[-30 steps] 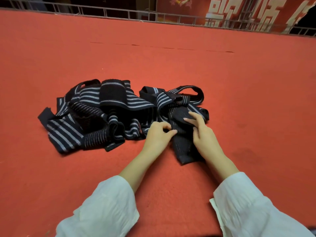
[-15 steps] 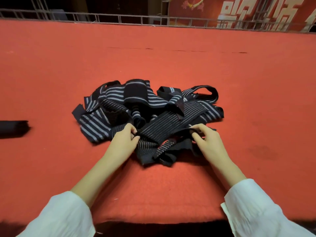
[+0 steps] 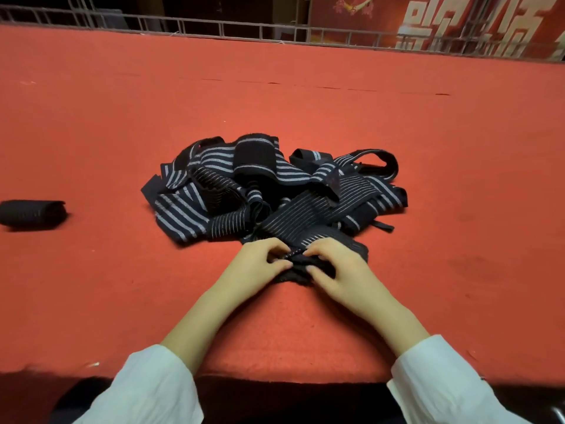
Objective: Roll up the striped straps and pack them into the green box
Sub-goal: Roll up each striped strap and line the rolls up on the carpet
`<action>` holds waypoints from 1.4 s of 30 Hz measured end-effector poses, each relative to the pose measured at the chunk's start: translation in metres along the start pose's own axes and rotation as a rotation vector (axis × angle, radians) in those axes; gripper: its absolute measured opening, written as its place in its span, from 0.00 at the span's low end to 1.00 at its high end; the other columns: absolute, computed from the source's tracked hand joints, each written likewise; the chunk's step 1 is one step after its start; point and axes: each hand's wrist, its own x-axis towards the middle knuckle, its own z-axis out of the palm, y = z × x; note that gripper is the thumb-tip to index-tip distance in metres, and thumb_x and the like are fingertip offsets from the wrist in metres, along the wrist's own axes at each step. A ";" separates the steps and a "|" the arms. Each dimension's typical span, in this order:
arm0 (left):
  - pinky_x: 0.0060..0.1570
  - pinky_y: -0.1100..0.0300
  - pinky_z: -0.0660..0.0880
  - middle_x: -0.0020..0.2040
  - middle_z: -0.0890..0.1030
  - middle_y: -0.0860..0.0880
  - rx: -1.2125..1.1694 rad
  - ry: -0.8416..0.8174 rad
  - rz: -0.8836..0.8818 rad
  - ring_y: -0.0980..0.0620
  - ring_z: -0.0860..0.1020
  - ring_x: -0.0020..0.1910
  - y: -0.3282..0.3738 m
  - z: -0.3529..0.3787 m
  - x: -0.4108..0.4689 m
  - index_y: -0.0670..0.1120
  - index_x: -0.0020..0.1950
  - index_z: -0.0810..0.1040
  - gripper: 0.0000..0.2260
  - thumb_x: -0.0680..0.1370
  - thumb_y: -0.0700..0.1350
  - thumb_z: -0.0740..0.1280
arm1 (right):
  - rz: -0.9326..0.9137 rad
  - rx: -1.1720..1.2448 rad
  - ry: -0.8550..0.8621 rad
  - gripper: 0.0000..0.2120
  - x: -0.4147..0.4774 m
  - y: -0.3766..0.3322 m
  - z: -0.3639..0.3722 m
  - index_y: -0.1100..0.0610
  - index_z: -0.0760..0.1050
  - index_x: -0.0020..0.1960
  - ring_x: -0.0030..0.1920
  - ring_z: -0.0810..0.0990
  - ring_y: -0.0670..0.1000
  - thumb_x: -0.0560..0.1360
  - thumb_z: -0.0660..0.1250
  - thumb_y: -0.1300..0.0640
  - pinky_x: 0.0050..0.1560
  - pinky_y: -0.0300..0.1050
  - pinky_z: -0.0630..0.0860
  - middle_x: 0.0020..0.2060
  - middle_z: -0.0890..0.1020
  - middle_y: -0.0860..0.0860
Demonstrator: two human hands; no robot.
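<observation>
Left hand (image 3: pixel 260 262) and right hand (image 3: pixel 341 269) drew together | fingers pinch striped strap (image 3: pixel 308 232) end

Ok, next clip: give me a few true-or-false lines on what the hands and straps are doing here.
1. The left hand and right hand both pinch the near end of one strap. True.
2. A green box stands beside the pile. False: no box is in view.
3. A roll lies apart, far left of the pile. True.
4. The cloth under it all is blue. False: it is red.
</observation>
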 end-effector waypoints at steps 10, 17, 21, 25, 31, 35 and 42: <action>0.40 0.78 0.67 0.42 0.83 0.56 -0.174 0.233 -0.157 0.70 0.76 0.38 -0.008 0.005 -0.003 0.48 0.47 0.83 0.05 0.78 0.44 0.68 | 0.140 -0.184 0.064 0.10 0.002 0.010 0.026 0.59 0.80 0.45 0.52 0.81 0.56 0.75 0.64 0.54 0.53 0.56 0.77 0.51 0.82 0.53; 0.32 0.75 0.68 0.34 0.78 0.55 -0.285 0.324 -0.198 0.68 0.76 0.28 -0.006 0.006 -0.005 0.42 0.48 0.77 0.04 0.81 0.40 0.63 | 0.310 -0.250 0.153 0.03 -0.006 0.022 0.008 0.62 0.75 0.48 0.49 0.78 0.59 0.75 0.66 0.63 0.48 0.52 0.72 0.45 0.80 0.57; 0.37 0.69 0.74 0.39 0.82 0.53 -0.344 0.269 -0.147 0.62 0.80 0.35 -0.011 0.009 -0.007 0.50 0.55 0.71 0.07 0.80 0.39 0.63 | 0.210 -0.244 0.215 0.11 -0.003 0.012 0.011 0.60 0.71 0.50 0.49 0.77 0.61 0.69 0.62 0.68 0.47 0.52 0.74 0.46 0.78 0.57; 0.55 0.71 0.70 0.49 0.80 0.56 -0.218 0.250 0.073 0.63 0.77 0.52 -0.008 0.010 -0.010 0.51 0.55 0.75 0.13 0.78 0.35 0.59 | -0.014 -0.236 0.154 0.27 0.003 0.004 0.027 0.54 0.68 0.66 0.67 0.69 0.54 0.67 0.55 0.64 0.66 0.48 0.67 0.67 0.72 0.56; 0.59 0.70 0.69 0.53 0.82 0.54 -0.333 0.402 0.028 0.62 0.77 0.56 -0.018 0.000 -0.010 0.48 0.53 0.81 0.15 0.78 0.32 0.61 | -0.030 -0.264 0.263 0.21 0.004 0.026 0.024 0.61 0.83 0.48 0.59 0.76 0.53 0.67 0.53 0.64 0.61 0.46 0.73 0.50 0.84 0.56; 0.57 0.70 0.70 0.54 0.81 0.56 -0.361 0.362 0.015 0.62 0.77 0.55 -0.012 0.002 -0.010 0.52 0.53 0.80 0.16 0.78 0.31 0.61 | -0.018 -0.322 0.376 0.16 0.002 0.028 0.018 0.62 0.84 0.45 0.55 0.76 0.54 0.68 0.58 0.65 0.60 0.48 0.73 0.46 0.84 0.57; 0.36 0.56 0.81 0.52 0.78 0.48 -0.692 0.264 -0.005 0.58 0.82 0.44 0.006 0.004 -0.012 0.56 0.60 0.68 0.18 0.81 0.33 0.60 | 0.009 -0.209 0.010 0.36 0.015 -0.024 0.029 0.60 0.62 0.75 0.75 0.62 0.55 0.70 0.57 0.46 0.76 0.52 0.54 0.74 0.65 0.56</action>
